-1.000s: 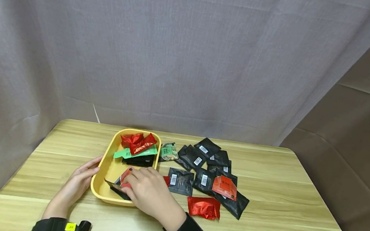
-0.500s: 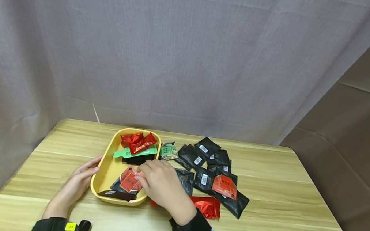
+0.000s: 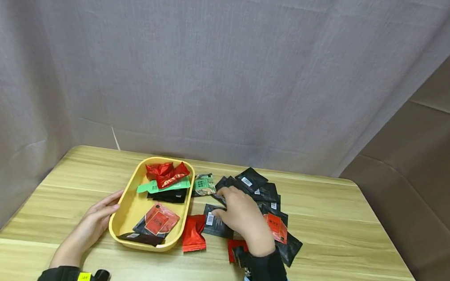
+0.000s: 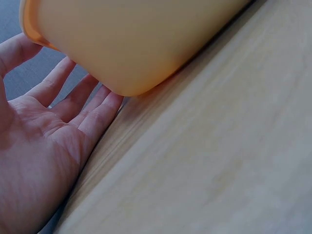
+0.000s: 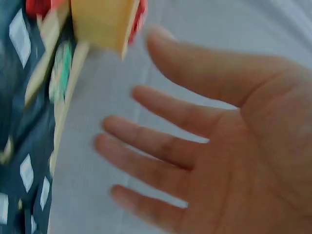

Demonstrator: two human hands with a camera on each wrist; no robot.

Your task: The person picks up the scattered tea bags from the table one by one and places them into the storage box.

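My left hand (image 3: 95, 223) rests with extended fingers against the left side of a yellow tray (image 3: 114, 224); in the left wrist view the fingertips (image 4: 113, 100) meet its outer wall. Inside the tray lie red foil packets (image 3: 172, 176), a green sachet (image 3: 146, 187), black packets (image 3: 173, 195), a red-labelled sachet (image 3: 157, 221) and a black packet (image 3: 140, 238) tilted at the near end. My right hand (image 3: 244, 216) hovers over the black packets right of the tray, fingers spread and holding nothing, as the right wrist view shows. Nearest it is a flat black packet (image 3: 213, 226).
A red foil packet (image 3: 194, 234) lies just right of the tray, and a green-labelled sachet (image 3: 204, 184) beside its far right side. Several black packets (image 3: 251, 178) overlap farther right, with an orange-labelled sachet (image 3: 277, 229) on top. Another red packet (image 3: 235, 250) is partly hidden by my right wrist.
My right hand has let go of the red-labelled sachet, which now lies flat in the tray, and has moved right over the black packets. The left hand stays at the tray.
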